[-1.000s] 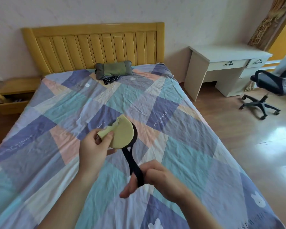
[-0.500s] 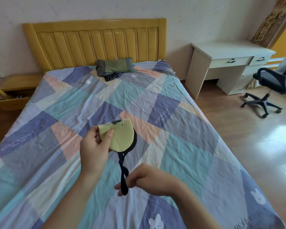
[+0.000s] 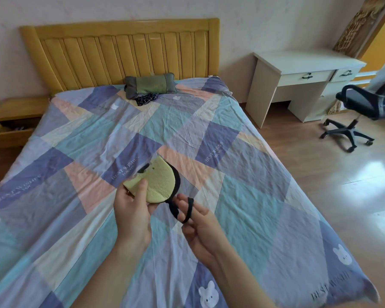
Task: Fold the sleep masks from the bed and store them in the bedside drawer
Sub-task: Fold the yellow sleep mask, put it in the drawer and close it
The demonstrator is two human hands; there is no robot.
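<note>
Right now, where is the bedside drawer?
In the head view, the bedside drawer stands pulled open at the far left, beside the bed near the yellow headboard.

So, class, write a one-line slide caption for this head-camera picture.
Above the bed, the left hand holds a folded yellow sleep mask while the right hand loops its black strap.
</note>
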